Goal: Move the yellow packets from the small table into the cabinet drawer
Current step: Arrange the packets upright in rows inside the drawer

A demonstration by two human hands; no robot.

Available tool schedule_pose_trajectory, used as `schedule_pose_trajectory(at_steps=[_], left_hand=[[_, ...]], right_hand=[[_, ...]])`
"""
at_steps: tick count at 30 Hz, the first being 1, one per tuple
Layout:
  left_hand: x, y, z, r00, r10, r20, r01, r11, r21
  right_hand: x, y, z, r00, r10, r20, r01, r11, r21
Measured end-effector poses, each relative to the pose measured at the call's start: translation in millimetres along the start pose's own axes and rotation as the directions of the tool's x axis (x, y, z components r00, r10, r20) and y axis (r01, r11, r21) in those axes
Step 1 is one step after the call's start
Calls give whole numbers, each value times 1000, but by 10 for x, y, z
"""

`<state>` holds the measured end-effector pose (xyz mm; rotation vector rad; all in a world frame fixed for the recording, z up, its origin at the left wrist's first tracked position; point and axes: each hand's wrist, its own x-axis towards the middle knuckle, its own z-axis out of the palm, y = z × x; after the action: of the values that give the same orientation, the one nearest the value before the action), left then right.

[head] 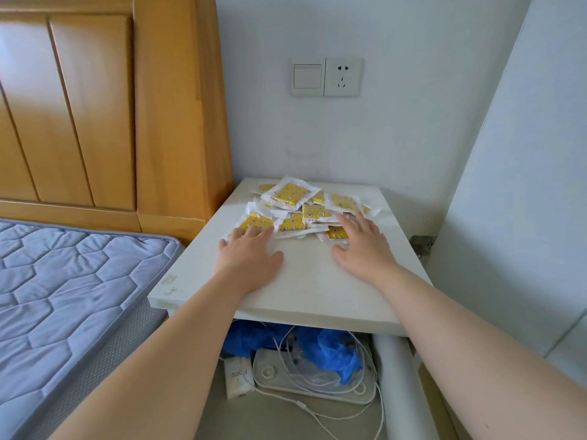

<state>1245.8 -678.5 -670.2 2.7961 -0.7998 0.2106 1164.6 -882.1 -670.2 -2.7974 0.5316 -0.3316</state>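
Observation:
A loose heap of several yellow packets (292, 193) in clear wrappers lies toward the back of the small white table (305, 281). My left hand (249, 254) lies flat on the tabletop, its fingertips touching the nearest packet at the heap's left front. My right hand (363, 242) is spread flat too, with its fingers resting on the packets at the heap's right front. Neither hand holds anything. Below the table's front edge an open drawer (279, 414) shows.
The drawer holds blue plastic (333, 347), white cables (305, 376), a white flat device (270, 373) and a small tissue pack (236, 377). A wooden headboard (178, 115) and a blue mattress (63, 296) lie to the left. White walls stand behind and to the right.

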Motion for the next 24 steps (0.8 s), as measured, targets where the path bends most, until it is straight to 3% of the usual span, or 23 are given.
schedule_pose_trajectory(at_steps=[3,5,10,13,15,16,20,22,24], left_hand=[[-50,10,-21,996,43,-77,-43,999,6],[-64,7,-15,998,17,-56,-16,1000,17],[-55,16,-1,999,-1,34,0,1000,23],[-52,10,8,999,11,49,-11,1000,4],[-37,2,19,997,16,72,-16,1000,-3],[-30,3,22,997,19,79,-19,1000,-5],[-20,11,16,995,33,95,-32,999,-11],[-26,12,18,996,40,86,-39,999,-12],[-36,21,14,996,61,62,-60,998,-18]], right_hand=[[10,4,-1,999,-30,31,31,999,-23],[-14,0,-7,999,-49,13,49,999,-9],[-120,41,14,990,-117,-83,135,956,259],[-144,28,-15,972,-13,-235,113,900,421],[-110,22,-17,937,-20,-350,149,927,345],[-91,11,-10,943,-59,-329,157,947,279],[-60,-24,40,978,-207,-13,207,978,35],[-96,-26,44,964,-263,46,258,962,84],[-150,-24,15,957,-289,-18,281,911,302]])
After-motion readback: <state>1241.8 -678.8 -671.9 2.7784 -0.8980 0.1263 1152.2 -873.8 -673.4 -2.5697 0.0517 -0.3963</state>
